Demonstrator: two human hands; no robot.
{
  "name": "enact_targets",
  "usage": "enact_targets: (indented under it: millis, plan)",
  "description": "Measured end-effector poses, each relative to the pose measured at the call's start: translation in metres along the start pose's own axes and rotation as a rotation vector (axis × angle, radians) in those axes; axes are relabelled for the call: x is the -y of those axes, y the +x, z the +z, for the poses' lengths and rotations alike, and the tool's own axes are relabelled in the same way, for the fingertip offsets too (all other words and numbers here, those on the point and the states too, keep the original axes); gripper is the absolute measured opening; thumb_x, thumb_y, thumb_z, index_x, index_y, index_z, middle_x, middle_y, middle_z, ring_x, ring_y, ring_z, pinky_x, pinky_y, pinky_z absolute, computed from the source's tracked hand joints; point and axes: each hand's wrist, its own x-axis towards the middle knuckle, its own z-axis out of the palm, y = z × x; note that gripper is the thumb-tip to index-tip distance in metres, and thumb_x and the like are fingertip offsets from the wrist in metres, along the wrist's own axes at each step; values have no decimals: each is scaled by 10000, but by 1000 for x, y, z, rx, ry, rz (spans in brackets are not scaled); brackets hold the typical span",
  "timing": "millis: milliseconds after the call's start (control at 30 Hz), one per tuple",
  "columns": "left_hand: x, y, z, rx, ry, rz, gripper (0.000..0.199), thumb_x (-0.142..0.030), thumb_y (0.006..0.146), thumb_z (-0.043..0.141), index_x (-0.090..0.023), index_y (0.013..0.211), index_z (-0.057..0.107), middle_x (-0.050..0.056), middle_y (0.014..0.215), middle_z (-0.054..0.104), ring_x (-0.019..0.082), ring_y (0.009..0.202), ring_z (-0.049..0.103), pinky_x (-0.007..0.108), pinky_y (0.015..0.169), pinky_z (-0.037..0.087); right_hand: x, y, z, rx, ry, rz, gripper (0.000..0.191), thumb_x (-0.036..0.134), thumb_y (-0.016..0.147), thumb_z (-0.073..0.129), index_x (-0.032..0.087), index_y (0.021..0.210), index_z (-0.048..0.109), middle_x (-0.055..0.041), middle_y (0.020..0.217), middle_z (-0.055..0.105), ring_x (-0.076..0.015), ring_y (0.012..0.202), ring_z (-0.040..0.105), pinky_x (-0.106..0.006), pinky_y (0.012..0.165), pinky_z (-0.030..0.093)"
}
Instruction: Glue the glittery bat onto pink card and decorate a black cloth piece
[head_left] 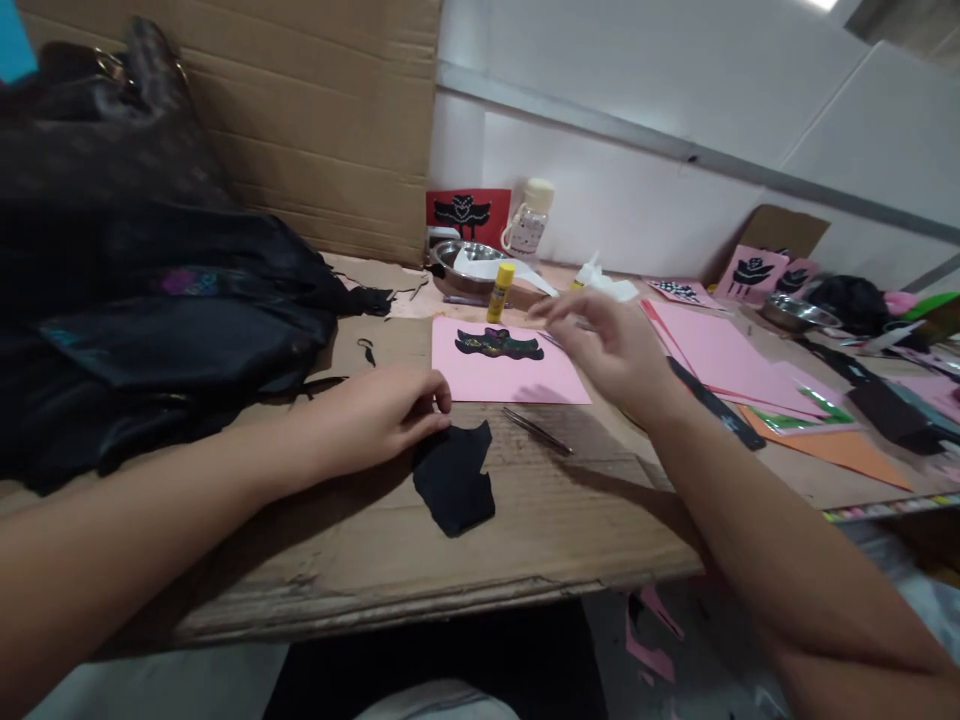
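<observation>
My left hand [390, 410] rests on the cardboard with its fingers loosely curled. Its thumb touches or nearly touches the top edge of a torn piece of black paper [454, 480], and a gap shows between thumb and fingertips. Raised over the right side of a pink sheet [495, 385], my right hand [600, 340] has bent fingers, slightly apart, with nothing plainly held. A black wavy cutout with shiny coloured patches [499, 343] lies on the pink sheet. Metal tweezers [536, 430] lie between the sheet and the black paper. A yellow glue stick [500, 292] stands behind the cutout.
A dark bag [150, 300] fills the left side. At the back are a metal bowl [469, 265], a bottle [529, 218] and a red card [491, 205]. Pink sheets [727, 350] and a dark flat object [716, 405] lie right. The table's front edge [450, 605] is close.
</observation>
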Motion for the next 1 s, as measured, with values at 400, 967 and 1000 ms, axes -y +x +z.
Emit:
enact_targets:
  millis: [400, 967, 1000]
  plan:
    - [12, 5, 7, 43, -27, -61, 186, -381, 939, 602, -219, 891, 681, 18, 776, 712, 193, 695, 627, 288, 650, 424, 57, -45, 25, 1013, 67, -273, 715, 551, 1013, 700, 39, 1499, 588, -243, 1762, 291, -360, 1693, 124, -559, 1383, 172]
    - [18, 6, 10, 59, -41, -82, 162, -359, 929, 611, -219, 893, 686, 19, 799, 717, 199, 710, 623, 298, 676, 407, 48, -40, 30, 996, 201, -281, 922, 594, 1044, 640, -11, 1671, 342, -248, 1779, 170, -293, 1700, 94, -470, 1389, 102]
    - [18, 6, 10, 59, -40, -81, 169, -367, 930, 610, -222, 888, 684, 15, 783, 708, 198, 696, 615, 300, 673, 404, 48, -42, 31, 998, 138, -278, 938, 598, 1041, 643, -5, 1682, 319, -242, 1781, 142, -295, 1701, 67, -481, 1390, 88]
